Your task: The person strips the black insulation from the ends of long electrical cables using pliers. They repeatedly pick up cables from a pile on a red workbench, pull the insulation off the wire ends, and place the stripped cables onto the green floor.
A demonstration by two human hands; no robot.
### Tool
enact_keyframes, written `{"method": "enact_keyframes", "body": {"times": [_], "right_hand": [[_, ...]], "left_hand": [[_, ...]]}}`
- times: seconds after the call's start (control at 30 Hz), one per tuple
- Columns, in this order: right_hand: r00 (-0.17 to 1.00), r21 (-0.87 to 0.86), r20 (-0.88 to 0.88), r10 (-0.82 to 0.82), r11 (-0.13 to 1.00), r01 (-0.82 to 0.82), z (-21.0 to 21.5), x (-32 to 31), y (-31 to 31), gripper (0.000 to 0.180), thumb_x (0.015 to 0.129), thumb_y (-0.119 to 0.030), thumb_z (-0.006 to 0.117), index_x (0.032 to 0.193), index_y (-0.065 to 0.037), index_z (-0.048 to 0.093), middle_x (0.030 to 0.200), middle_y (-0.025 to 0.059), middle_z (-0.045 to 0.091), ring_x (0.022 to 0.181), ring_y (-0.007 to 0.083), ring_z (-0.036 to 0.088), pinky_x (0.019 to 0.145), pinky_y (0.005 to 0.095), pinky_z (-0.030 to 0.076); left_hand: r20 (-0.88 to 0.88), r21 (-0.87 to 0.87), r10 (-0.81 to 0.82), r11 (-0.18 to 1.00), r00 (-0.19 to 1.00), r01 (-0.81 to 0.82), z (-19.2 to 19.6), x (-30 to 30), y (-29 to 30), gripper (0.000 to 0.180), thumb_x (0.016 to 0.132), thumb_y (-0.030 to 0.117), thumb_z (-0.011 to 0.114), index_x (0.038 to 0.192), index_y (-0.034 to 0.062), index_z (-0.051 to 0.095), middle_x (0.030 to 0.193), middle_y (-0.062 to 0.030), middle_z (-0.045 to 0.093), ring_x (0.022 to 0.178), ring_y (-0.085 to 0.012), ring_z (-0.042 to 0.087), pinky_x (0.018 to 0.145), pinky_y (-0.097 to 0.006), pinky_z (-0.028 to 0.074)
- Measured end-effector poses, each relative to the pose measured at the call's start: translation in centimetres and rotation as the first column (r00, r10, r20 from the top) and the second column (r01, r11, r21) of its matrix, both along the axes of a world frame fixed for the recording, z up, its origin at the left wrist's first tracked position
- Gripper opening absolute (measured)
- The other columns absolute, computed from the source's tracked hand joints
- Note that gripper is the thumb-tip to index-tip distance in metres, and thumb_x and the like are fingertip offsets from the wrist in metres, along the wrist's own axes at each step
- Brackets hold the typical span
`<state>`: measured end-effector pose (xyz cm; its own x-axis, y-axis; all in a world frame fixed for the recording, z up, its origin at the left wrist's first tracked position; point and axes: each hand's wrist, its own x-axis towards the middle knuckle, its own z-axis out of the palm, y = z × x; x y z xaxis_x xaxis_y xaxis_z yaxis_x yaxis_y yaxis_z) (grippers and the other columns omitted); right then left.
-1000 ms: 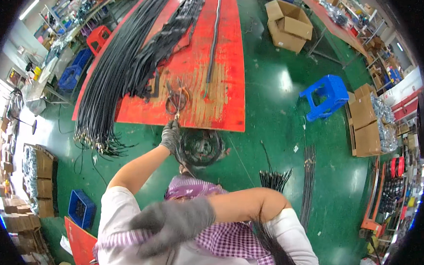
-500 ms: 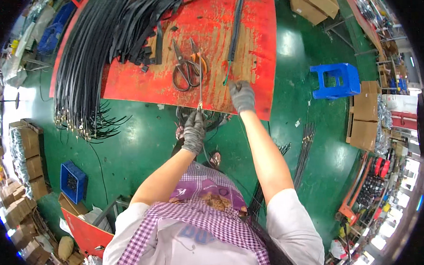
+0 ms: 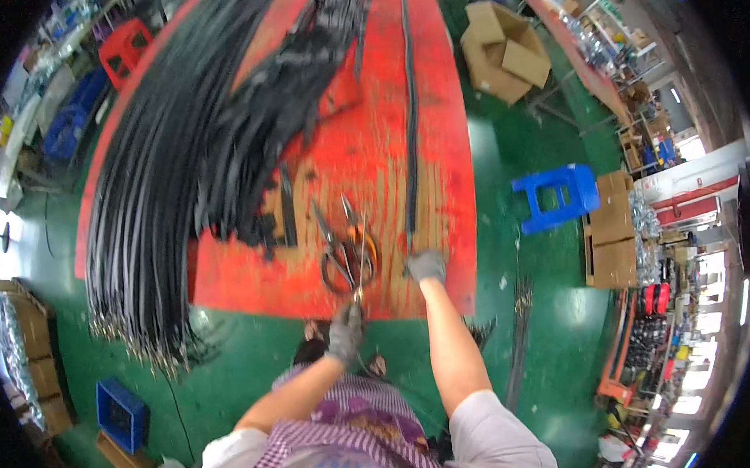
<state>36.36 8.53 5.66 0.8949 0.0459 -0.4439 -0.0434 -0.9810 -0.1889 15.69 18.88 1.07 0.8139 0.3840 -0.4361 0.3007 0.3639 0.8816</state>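
My left hand [image 3: 346, 331], in a grey glove, is closed at the table's near edge. It holds a thin pale rod [image 3: 364, 247] with a brass-coloured fitting at the hand; the rod reaches over the scissors. My right hand [image 3: 427, 266], also gloved, has its fingers closed at the near end of a long black sleeve [image 3: 412, 157], where a green cord comes out, mostly hidden by the fingers. Black-handled scissors [image 3: 336, 265] and an orange-handled cutting tool [image 3: 363, 239] lie on the table between the hands, blades pointing away.
A thick bundle of black sleeved cables [image 3: 148, 210] hangs over the left edge of the worn red table [image 3: 243, 290]. Short black sleeves [image 3: 251, 168] are heaped beside it. On the green floor at right stand a blue stool [image 3: 557, 197] and an open carton [image 3: 505, 53]; a blue crate [image 3: 122, 414] sits lower left.
The view has tilted up, showing more of the far table. My right hand has moved forward to the green cord at the sleeve's end. The left still holds the rod.
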Motion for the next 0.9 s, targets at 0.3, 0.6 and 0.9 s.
{"method": "enact_keyframes", "body": {"times": [0.3,0.6,0.9], "right_hand": [[0.804,0.618,-0.524,-0.279,0.526,0.585,-1.8,-1.5,-2.7,0.019,0.068,-0.023,0.064,0.075,-0.006,0.060,0.053,0.0015,0.051,0.042,0.0107,0.043,0.038,0.0252,0.034],[0.834,0.568,-0.421,0.357,0.820,-0.064,1.1,-0.2,-2.8,0.022,0.073,-0.023,0.055,0.080,-0.003,0.058,0.066,0.0061,0.057,0.059,0.0140,0.056,0.056,0.0299,0.046],[0.884,0.775,0.271,0.382,0.457,-0.435,-0.5,-3.1,-4.6,0.015,0.075,-0.018,0.055,0.081,-0.005,0.052,0.068,0.0060,0.053,0.063,0.0186,0.049,0.059,0.0311,0.041]], "left_hand": [[-0.168,-0.392,0.193,0.887,0.967,-0.245,5.0,1.1,1.5,0.012,0.082,0.022,0.048,0.089,0.0119,0.052,0.061,0.0037,0.048,0.045,-0.0061,0.041,0.039,-0.020,0.031],[-0.124,-0.406,0.202,0.883,0.972,-0.235,3.6,-1.2,-0.2,0.022,0.084,0.022,0.044,0.101,0.0103,0.047,0.073,0.0027,0.048,0.062,-0.0074,0.046,0.048,-0.020,0.037],[-0.139,-0.374,0.432,0.810,0.891,-0.452,8.7,-0.9,-4.7,0.015,0.082,0.021,0.049,0.093,0.0110,0.047,0.060,-0.0005,0.048,0.050,-0.0098,0.051,0.037,-0.022,0.040]]}}
